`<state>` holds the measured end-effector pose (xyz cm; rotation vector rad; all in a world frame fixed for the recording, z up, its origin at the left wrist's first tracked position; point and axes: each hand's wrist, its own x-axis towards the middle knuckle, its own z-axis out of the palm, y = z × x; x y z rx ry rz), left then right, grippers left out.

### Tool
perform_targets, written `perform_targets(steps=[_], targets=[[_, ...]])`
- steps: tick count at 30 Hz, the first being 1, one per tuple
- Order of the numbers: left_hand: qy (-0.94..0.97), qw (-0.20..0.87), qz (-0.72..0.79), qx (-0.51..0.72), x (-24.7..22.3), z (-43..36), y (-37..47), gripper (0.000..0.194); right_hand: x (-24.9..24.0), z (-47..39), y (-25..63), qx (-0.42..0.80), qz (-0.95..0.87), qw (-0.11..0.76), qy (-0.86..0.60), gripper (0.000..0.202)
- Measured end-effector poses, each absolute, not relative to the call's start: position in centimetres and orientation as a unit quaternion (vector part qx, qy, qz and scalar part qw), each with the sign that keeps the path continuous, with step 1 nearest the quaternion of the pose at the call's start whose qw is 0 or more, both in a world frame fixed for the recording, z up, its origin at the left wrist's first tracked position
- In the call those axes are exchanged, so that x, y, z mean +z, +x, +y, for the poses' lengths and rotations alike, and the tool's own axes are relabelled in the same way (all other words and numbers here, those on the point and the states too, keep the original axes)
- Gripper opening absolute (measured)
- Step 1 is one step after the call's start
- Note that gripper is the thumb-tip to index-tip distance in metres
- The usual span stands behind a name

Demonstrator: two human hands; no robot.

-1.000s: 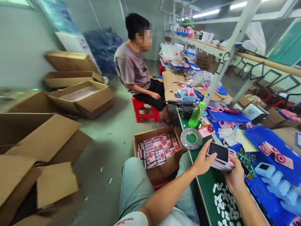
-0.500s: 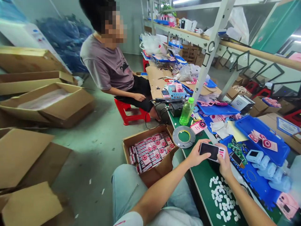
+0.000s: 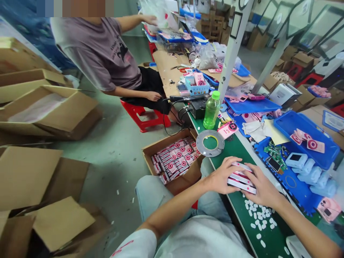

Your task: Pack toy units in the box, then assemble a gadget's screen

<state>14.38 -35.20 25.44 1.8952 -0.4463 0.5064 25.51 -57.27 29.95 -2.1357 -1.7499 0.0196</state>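
At the lower right of the frame, small white pieces [image 3: 260, 215] lie scattered on the green tabletop [image 3: 233, 147]; just above them, right of centre, the left hand [image 3: 222, 176] and right hand [image 3: 264, 184] are clamped on a stack of slim pink-and-white devices [image 3: 242, 185], one at either end; beyond lies a grey reel [image 3: 209, 152], an open carton [image 3: 188, 181] of pink items [image 3: 177, 157] to its left; farther, a green bottle [image 3: 211, 113] stands upright; at the upper left a seated co-worker [image 3: 99, 53] stretches one arm toward a plastic bag [image 3: 161, 14].
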Motion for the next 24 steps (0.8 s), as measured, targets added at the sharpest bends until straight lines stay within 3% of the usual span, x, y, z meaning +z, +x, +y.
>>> perform_targets(steps=[5, 12, 18, 22, 24], targets=[[0.799, 0.556, -0.143, 0.181, 25.2, -34.6, 14.0, 0.100, 31.5, -56.4, 24.8, 0.031, -0.622, 0.134, -0.770, 0.078], [0.794, 0.559, -0.123, 0.205, 25.6, -34.6, 13.5, 0.103, 32.2, -54.2, 25.2, -0.018, -0.626, 0.040, -0.779, 0.084], [0.757, 0.588, -0.018, 0.284, 22.6, -35.8, 7.6, 0.073, 31.7, -52.1, 25.5, -0.027, -0.618, -0.009, -0.786, 0.095], [0.680, 0.639, 0.311, 0.180, 14.5, -36.9, 1.9, 0.056, 30.1, -52.8, 27.1, -0.010, -0.622, 0.021, -0.783, 0.097], [0.660, 0.621, 0.399, 0.144, 10.2, -36.2, 0.2, 0.046, 28.5, -53.3, 28.4, -0.008, -0.609, 0.042, -0.792, 0.101]])
